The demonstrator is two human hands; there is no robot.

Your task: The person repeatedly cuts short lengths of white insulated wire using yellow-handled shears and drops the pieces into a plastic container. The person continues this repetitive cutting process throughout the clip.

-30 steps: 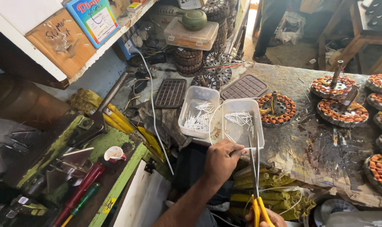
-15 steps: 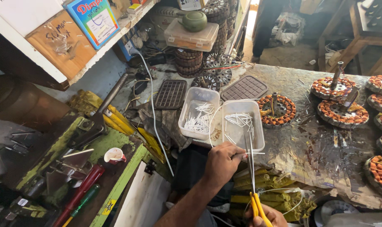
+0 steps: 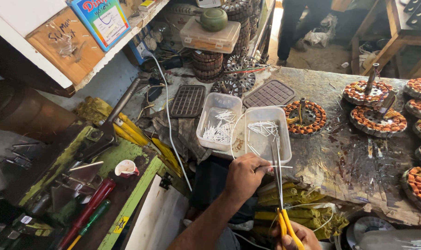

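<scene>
My left hand point(image 3: 244, 178) is closed on a thin white sleeve piece point(image 3: 281, 167) just below the near rim of a clear plastic tub point(image 3: 285, 147) that holds cut white sleeve bits. My right hand point(image 3: 297, 238), at the bottom edge, grips yellow-handled scissors point(image 3: 278, 185). Their long blades point up and reach the sleeve piece beside my left fingers. A second clear tub point(image 3: 202, 132) with more white bits stands touching the first on its left.
Several copper-wound motor stators point(image 3: 377, 119) lie on the worn table to the right. Two dark grid trays point(image 3: 188, 100) sit behind the tubs. Screwdrivers point(image 3: 89, 212) and metal tools rest on a green bench at left. Another person's legs point(image 3: 294, 23) stand at the back.
The scissors have shifted slightly to the left over the right tub. My left hand has stayed at the tub's near rim.
</scene>
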